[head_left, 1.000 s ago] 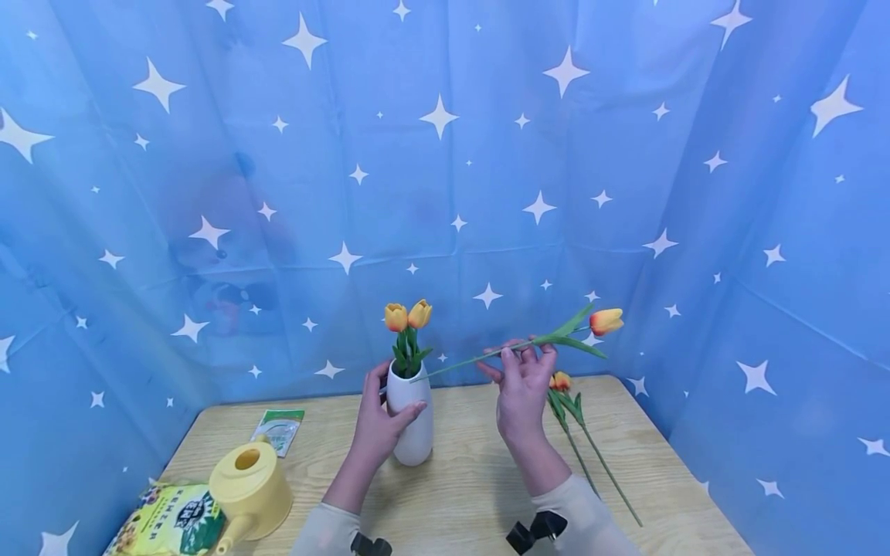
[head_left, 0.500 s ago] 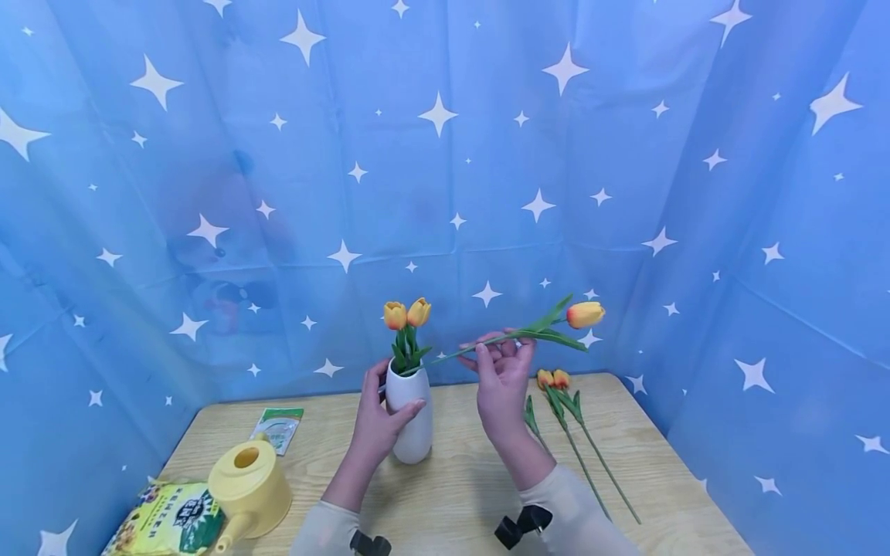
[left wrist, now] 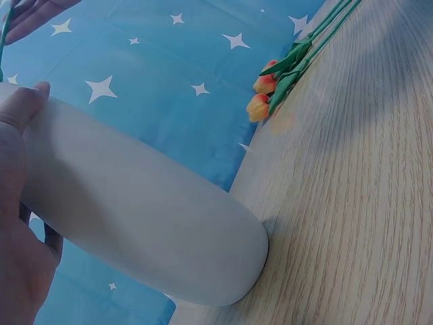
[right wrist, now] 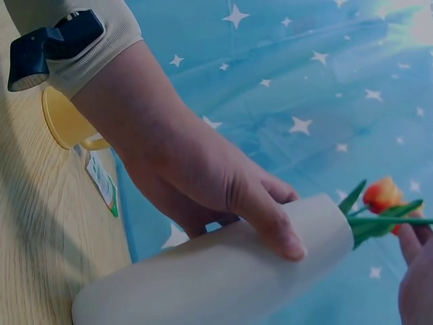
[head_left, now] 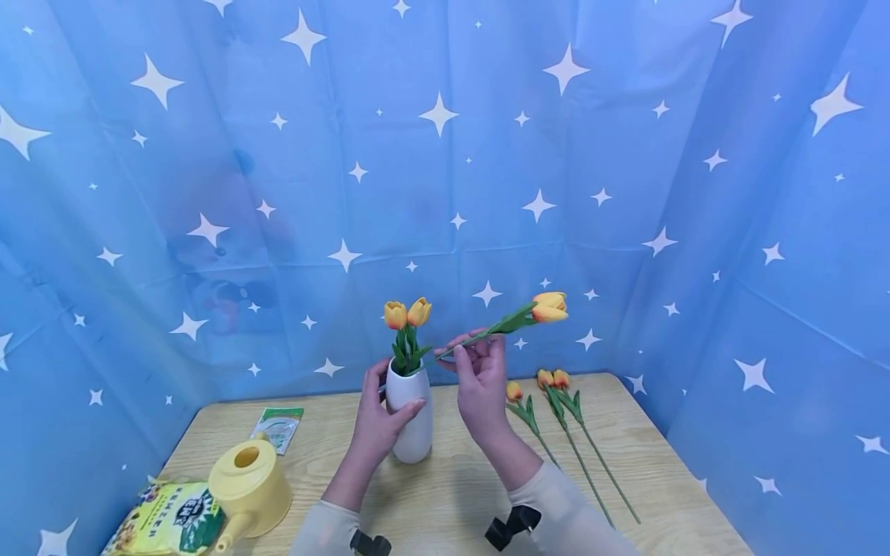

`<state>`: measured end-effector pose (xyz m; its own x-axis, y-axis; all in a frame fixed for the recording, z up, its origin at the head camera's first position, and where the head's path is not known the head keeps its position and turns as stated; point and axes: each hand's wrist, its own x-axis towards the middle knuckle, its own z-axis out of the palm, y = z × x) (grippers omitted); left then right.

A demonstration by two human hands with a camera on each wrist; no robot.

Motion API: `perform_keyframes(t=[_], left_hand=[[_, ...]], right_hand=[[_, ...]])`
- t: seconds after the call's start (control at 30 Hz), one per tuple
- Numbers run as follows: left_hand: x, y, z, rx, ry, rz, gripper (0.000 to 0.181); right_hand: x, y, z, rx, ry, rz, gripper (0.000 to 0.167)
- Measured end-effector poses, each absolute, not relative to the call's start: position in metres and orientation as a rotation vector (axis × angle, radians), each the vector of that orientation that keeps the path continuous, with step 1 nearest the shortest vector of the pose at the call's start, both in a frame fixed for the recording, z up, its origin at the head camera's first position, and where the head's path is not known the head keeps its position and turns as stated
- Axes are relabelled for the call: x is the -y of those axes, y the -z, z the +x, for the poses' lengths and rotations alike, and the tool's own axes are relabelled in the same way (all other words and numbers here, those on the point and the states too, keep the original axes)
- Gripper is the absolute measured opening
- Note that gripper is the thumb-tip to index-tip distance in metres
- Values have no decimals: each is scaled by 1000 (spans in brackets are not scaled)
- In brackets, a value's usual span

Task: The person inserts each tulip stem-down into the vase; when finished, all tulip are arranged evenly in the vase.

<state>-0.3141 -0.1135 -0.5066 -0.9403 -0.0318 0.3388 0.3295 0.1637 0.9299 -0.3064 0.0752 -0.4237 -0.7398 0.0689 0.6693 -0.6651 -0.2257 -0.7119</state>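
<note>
A white vase (head_left: 412, 421) stands upright on the table, two orange-yellow tulips (head_left: 406, 315) rising from its mouth. My left hand (head_left: 378, 421) grips the vase around its upper side, the thumb across the front. To the right of the rim, my right hand (head_left: 481, 386) pinches the green stem of another tulip (head_left: 549, 306), which slants with its bloom up and to the right. The stem's lower end reaches the vase mouth; whether it is inside I cannot tell. In the right wrist view, the vase (right wrist: 223, 277) shows the left thumb pressed along it.
Three loose tulips (head_left: 559, 405) lie on the right of the wooden table (head_left: 459, 494). At the left are a yellow watering can (head_left: 252, 490), a yellow-green bag (head_left: 170, 521) and a small green-white packet (head_left: 280, 429). A blue star-patterned curtain (head_left: 445, 177) hangs behind.
My right hand has moved left towards the vase with its tulip, whose stem slid further toward the mouth. A lying tulip's bloom has come into sight. The left hand stays on the vase.
</note>
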Motion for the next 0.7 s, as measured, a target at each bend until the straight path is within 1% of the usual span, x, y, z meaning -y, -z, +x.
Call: perform_keyframes(t=[0.27, 0.57, 0.7], left_hand=[[113, 505, -313, 2165, 1825, -287, 92], [114, 505, -314, 2163, 1812, -292, 91], [113, 504, -314, 2159, 1811, -301, 89]], right_hand=[[-68, 421, -307, 1717, -1925, 797, 13], [-63, 419, -310, 1752, -1891, 854, 11], [-58, 421, -312, 1737, -1797, 910, 13]])
